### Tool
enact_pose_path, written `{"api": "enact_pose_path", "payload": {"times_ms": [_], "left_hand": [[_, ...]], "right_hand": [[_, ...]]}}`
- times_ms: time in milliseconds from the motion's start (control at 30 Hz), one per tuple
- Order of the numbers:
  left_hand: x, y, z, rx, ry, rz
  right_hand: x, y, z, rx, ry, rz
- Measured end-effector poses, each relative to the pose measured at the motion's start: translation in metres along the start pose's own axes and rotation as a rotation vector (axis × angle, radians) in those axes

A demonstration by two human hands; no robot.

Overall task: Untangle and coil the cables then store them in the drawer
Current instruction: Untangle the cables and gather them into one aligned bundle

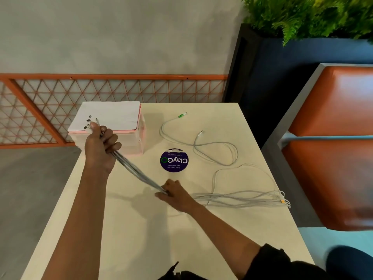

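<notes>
Thin grey-white cable bundle (137,170) is stretched between both hands.
Plug ends are clenched in the left hand (101,146) at ten o'clock; strands are pinched in the curled right hand (175,194), slack trailing toward three. Light, limp, likely slippery: best held near plugs. Nothing is seen inside the pink-white plastic drawer box (113,115) at eleven.

Hands: we count two, left hand (101,146) and right hand (174,194).
Cable bundle (137,170): we see one, its strands too blurred to count.
Loose cable (194,145): we count one.
Drawer box (113,116): one.
Round sticker (174,160): one.
Desk (141,229): one.
Orange seat cushions (343,98): we see two.
</notes>
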State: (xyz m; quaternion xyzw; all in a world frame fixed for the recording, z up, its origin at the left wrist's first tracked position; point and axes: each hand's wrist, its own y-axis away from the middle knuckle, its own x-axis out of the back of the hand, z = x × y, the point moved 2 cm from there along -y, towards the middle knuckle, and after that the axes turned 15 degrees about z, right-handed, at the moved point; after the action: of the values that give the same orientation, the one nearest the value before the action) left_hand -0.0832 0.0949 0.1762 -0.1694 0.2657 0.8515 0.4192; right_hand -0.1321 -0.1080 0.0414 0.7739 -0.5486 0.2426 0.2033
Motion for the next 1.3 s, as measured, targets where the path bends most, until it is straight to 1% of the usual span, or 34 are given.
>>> {"api": "enact_pose_path", "payload": {"times_ms": [33, 100, 200, 267, 333, 400, 467, 633, 733, 833, 933, 1067, 1133, 1233, 1300], "left_hand": [[0.001, -0.001, 0.001, -0.011, -0.007, 0.023], [0.006, -0.001, 0.001, -0.04, -0.016, 0.084], [0.018, -0.005, 0.011, -0.073, 0.043, 0.17], [0.023, -0.01, 0.018, -0.093, 0.052, 0.167], [0.024, -0.012, 0.017, -0.103, 0.028, 0.178], [0.027, -0.014, 0.012, -0.122, 0.019, 0.227], [0.031, -0.017, 0.011, -0.135, 0.006, 0.266], [0.052, -0.024, 0.01, -0.138, 0.003, 0.312], [0.054, -0.024, 0.001, -0.137, -0.019, 0.345], [0.054, -0.025, -0.003, -0.166, -0.083, 0.372], [0.05, -0.023, -0.01, -0.203, -0.197, 0.304], [0.03, -0.01, -0.031, -0.229, -0.385, 0.083], [0.017, -0.002, -0.047, -0.244, -0.53, -0.024], [-0.006, 0.018, -0.079, -0.319, -0.825, -0.203], [-0.019, 0.033, -0.103, -0.321, -0.914, -0.31]], "right_hand": [[0.005, 0.001, 0.004, -0.034, -0.024, -0.04], [0.017, -0.002, 0.002, -0.037, 0.02, -0.045], [0.033, -0.007, 0.014, -0.016, 0.231, -0.012], [0.045, -0.003, 0.033, -0.029, 0.307, -0.001], [0.057, 0.001, 0.048, -0.031, 0.373, 0.049], [0.069, 0.002, 0.059, -0.029, 0.515, 0.115], [0.083, 0.006, 0.075, -0.095, 0.606, 0.121], [0.12, 0.038, 0.129, -0.349, 0.69, 0.113], [0.125, 0.045, 0.133, -0.384, 0.672, 0.107], [0.125, 0.047, 0.134, -0.364, 0.657, 0.114], [0.13, 0.046, 0.133, -0.38, 0.663, 0.145], [0.131, 0.038, 0.13, -0.385, 0.654, 0.103], [0.13, 0.034, 0.126, -0.363, 0.662, 0.093], [0.129, 0.025, 0.112, -0.322, 0.687, 0.083], [0.126, 0.018, 0.103, -0.305, 0.682, 0.081]]}}
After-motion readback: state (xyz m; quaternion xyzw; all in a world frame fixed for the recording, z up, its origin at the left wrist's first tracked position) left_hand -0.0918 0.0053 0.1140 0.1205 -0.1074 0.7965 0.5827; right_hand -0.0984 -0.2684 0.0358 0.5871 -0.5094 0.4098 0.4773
